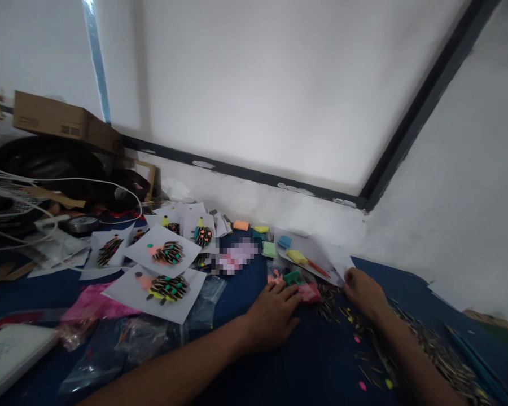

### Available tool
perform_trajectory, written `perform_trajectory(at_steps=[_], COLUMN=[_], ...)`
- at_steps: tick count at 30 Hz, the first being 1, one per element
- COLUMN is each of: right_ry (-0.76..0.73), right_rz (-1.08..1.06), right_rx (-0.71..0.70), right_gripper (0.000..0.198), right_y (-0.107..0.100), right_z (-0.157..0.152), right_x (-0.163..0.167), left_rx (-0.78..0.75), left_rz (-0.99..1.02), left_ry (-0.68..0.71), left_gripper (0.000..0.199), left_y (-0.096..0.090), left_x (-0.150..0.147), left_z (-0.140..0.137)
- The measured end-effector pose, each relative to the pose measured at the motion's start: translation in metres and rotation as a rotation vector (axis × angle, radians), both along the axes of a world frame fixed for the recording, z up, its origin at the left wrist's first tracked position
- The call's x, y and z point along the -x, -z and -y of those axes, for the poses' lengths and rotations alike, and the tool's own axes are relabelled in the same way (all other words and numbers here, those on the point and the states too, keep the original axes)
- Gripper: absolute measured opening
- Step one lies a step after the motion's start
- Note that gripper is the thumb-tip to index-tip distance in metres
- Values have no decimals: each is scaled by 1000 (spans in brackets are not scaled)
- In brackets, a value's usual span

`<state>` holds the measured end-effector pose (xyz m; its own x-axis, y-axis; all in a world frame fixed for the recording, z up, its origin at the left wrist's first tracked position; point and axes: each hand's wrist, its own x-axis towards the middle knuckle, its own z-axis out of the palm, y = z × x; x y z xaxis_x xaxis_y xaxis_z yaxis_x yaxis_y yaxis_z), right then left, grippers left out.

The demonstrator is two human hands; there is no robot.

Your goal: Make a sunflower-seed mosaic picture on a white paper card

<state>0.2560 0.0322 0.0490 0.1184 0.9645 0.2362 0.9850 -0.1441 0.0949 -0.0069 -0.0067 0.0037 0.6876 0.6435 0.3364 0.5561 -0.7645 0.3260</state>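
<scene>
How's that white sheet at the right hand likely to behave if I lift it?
The white sheet will probably flop, since it looks thin, like paper. It should be light for its size for the same reason. The blue piece and yellow piece lying on it may slide if it tilts; I see nothing fastening them.

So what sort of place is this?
Likely an improvised indoor craft workspace: paper sheets with colourful designs, loose dark slivers and clear plastic bags share a blue surface.

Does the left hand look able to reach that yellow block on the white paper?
Probably yes: nothing covers the yellow block, though the left hand would pass the green lump.
</scene>
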Motion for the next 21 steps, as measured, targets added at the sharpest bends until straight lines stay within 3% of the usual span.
perform_trajectory(at_steps=[5, 12, 16, 21], right_ry=[124, 281, 362, 335], right_rz=[-44, -95, -114, -86], right_rx=[-52, -24, -51, -187], right_gripper=[30, 27, 27, 33], right_y=[0, -4, -18, -40], right_z=[-1, -5, -4, 1], right_x=[-4, -17, -20, -17], left_rx=[8, 21, 12, 22], left_rz=[-7, -7, 3, -4], left_ry=[9, 4, 11, 10], left_gripper=[49, 49, 49, 48], left_y=[-2, 0, -1, -1], left_x=[1, 0, 0, 1], left_z=[0, 0, 0, -1])
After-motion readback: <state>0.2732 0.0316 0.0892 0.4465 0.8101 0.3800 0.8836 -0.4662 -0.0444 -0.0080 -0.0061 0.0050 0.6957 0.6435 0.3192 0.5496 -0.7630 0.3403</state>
